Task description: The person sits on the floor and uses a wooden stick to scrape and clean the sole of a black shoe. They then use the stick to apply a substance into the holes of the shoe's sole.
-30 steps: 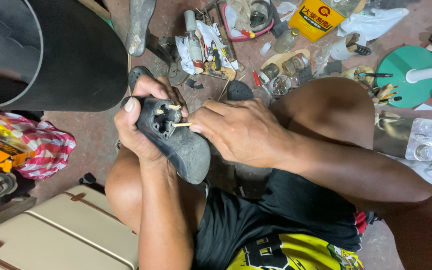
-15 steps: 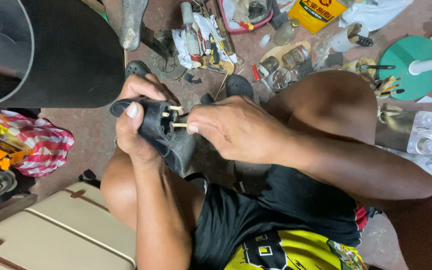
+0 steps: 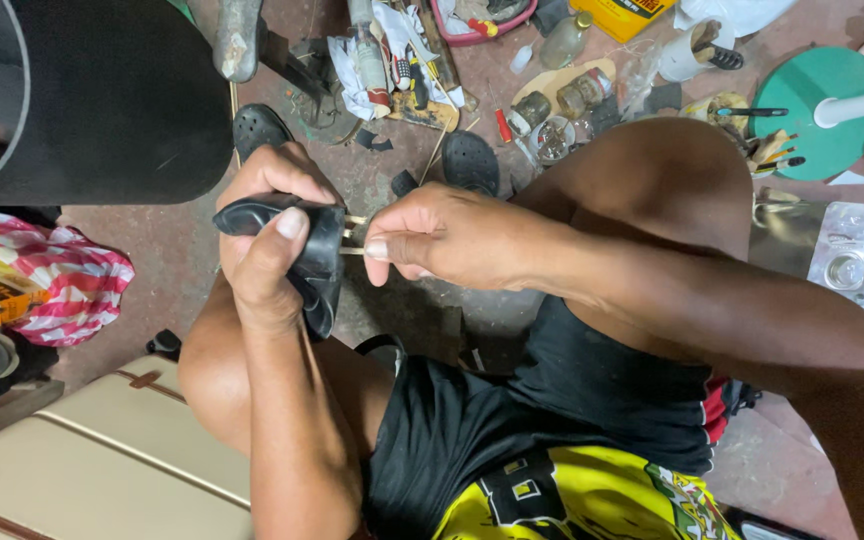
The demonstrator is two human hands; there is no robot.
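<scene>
Since half a second ago both hands sit a bit lower in the head view and the shoe is turned more edge-on, sole side toward the left palm. Head view: left hand (image 3: 270, 235) clenched around a black shoe (image 3: 314, 262), thumb pressed over its upper face, fingers wrapped behind; shoe held in the air above the bent left knee, in front of the torso. Right hand (image 3: 452, 238) just beside it, fingertips pinched on a thin pale thread or needle (image 3: 354, 250) that runs straight into the shoe's edge; a second pale strand shows just above it, cannot tell which is which. Right forearm crosses over the raised right knee (image 3: 642, 180). Person sits on a reddish floor (image 3: 152, 240), black shorts and a yellow-black shirt (image 3: 562, 495) at bottom. Big black curved object (image 3: 102, 95) fills the top left. Red-white striped bag (image 3: 62, 275) at the left edge, cream board (image 3: 102, 470) at the lower left. Floor ahead cluttered: small black sole pieces (image 3: 470, 160), jars and tins (image 3: 552, 120), a green round disc (image 3: 817, 100) with a white handle across it at the top right, a clear plastic tray (image 3: 842, 255) right of the knee.
</scene>
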